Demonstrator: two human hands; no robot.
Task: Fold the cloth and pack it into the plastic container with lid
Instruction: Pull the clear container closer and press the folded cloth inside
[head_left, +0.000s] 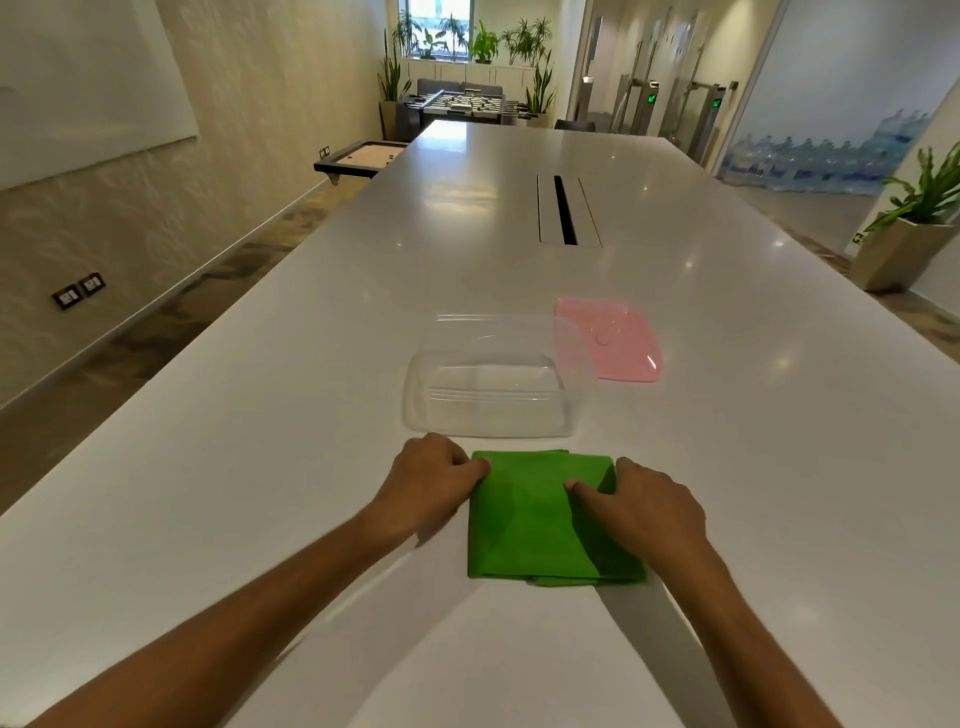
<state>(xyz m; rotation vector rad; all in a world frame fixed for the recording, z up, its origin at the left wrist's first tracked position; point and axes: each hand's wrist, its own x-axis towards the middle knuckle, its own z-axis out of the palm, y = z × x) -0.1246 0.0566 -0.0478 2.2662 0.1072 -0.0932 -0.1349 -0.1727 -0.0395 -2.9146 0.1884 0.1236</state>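
The left hand (434, 480) rests at the far left corner of the cloth (540, 525), fingers curled with the thumb tip on the edge; whether it pinches the fabric or only presses it I cannot tell. The right hand (644, 506) lies on the far right part, index finger stretched flat across the top layer, a pressing grip, not a clamp.

Between the two hands the cloth is a green folded rectangle, flat on the desk (260, 467), with layered edges showing along its near side. It looks soft, light and limp, so it will likely sag and unfold if lifted by one corner; taking both far corners through all layers, or sliding the fingers beneath, should keep the fold.

Just beyond the hands stands the clear container (488, 387), open and empty, near the cloth but apart from it. Further off to the right lies the pink lid (613, 338), partly behind the container's corner.
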